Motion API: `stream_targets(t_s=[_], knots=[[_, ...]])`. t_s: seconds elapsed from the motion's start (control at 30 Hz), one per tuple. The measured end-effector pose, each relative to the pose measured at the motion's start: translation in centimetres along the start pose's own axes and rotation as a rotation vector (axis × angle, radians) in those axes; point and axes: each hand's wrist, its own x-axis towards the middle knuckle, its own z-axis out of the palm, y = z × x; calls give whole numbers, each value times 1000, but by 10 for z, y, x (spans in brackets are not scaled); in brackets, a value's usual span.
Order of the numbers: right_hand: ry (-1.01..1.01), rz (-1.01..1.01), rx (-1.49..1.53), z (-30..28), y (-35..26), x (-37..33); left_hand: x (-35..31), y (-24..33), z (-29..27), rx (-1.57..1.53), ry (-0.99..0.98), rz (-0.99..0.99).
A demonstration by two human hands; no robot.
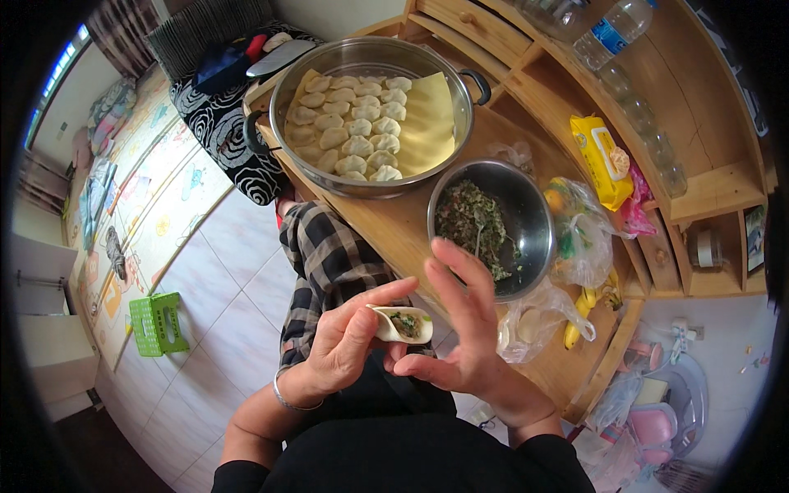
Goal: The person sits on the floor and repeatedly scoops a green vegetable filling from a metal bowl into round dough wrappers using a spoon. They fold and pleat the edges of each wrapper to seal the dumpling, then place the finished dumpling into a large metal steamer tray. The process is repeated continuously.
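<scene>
A half-folded dumpling [404,325] with green and brown filling showing at its open end rests in my left hand [341,341]. The left thumb presses its wrapper and the fingers curl behind it. Just to its right, my right hand [468,329] is raised with thumb and fingers spread, holding nothing. Beyond the hands, a steel bowl [532,215] contains chopped filling [477,222] and what looks like a thin utensil. Farther back, rows of folded dumplings [357,146] lie on a pale yellow liner [431,123] inside a large two-handled steamer pot [362,187].
The wooden table [370,226] also bears clear plastic bags [534,320], bananas [582,312] and a yellow wipes pack [600,160]. A wooden shelf unit with bottles [612,37] borders it at the right. On the tiled floor stands a green stool [158,324].
</scene>
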Motion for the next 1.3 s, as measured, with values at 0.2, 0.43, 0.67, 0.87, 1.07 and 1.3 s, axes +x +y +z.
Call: stream_targets(t_s=[0.2, 0.43, 0.67, 0.87, 1.07, 1.3], knots=[[-163, -49, -22, 8, 8, 8, -4, 5, 1, 129, 0, -108], [-215, -24, 196, 11, 4, 11, -2, 11, 6, 332, -3, 34], [-217, -38, 209, 9, -1, 14, -3, 3, 5, 415, 4, 274], [-214, -83, 192, 9, -1, 14, -6, 1, 6, 517, 22, 329], [-198, -86, 151, 6, -4, 15, -3, 9, 9, 487, -11, 346], [-266, -100, 199, 5, -1, 15, -3, 9, 8, 509, -25, 365]])
